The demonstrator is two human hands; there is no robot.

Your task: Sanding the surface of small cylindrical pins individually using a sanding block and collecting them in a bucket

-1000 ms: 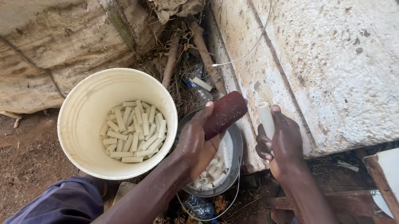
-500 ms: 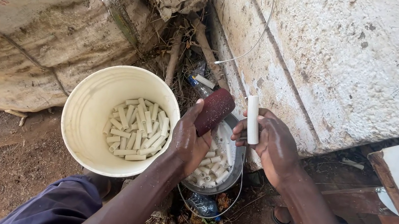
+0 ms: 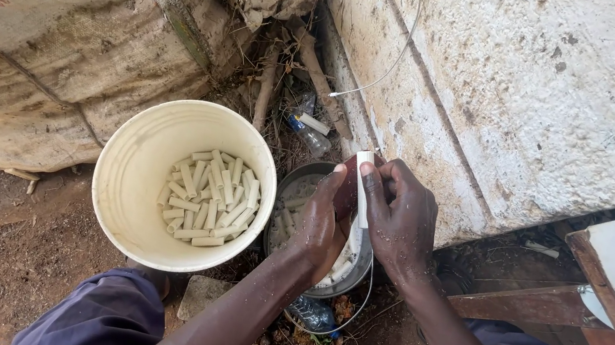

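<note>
Bare dirt ground (image 3: 1,263) lies beneath, with a worn sack (image 3: 54,47) at the left and a rough whitewashed wall (image 3: 537,94) at the right. Between them stands a cream bucket (image 3: 133,168) holding short pale sticks (image 3: 207,197). Just right of it, touching or nearly so, sits a dark metal pot (image 3: 297,187) with more sticks inside. Over the pot, the left hand (image 3: 319,228) curls its fingers around a reddish-brown piece (image 3: 345,195), mostly hidden. The right hand (image 3: 399,221) pinches a white stick (image 3: 363,182) between thumb and fingers, held upright against that piece. A clear bottle (image 3: 313,138) lies among twigs by the wall.
</note>
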